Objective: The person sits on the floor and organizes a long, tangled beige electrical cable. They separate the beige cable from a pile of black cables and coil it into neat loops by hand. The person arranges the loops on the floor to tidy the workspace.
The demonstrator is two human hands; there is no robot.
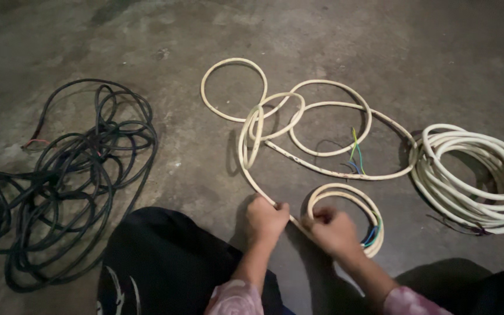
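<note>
Tangled black cable (59, 186), concrete floor (380, 35)

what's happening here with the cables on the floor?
A person sits on a concrete floor, both hands on a cream cable. The left hand pinches a straight run of it; the right hand holds a small loop near the end, where coloured wires show. Most of the cable lies in loose loops, with a tidy coil to the right. A tangled black cable lies untouched at left.

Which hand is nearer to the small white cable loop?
Right. The right hand touches the small loop at its left edge; the left hand grips the cable further left.
</note>
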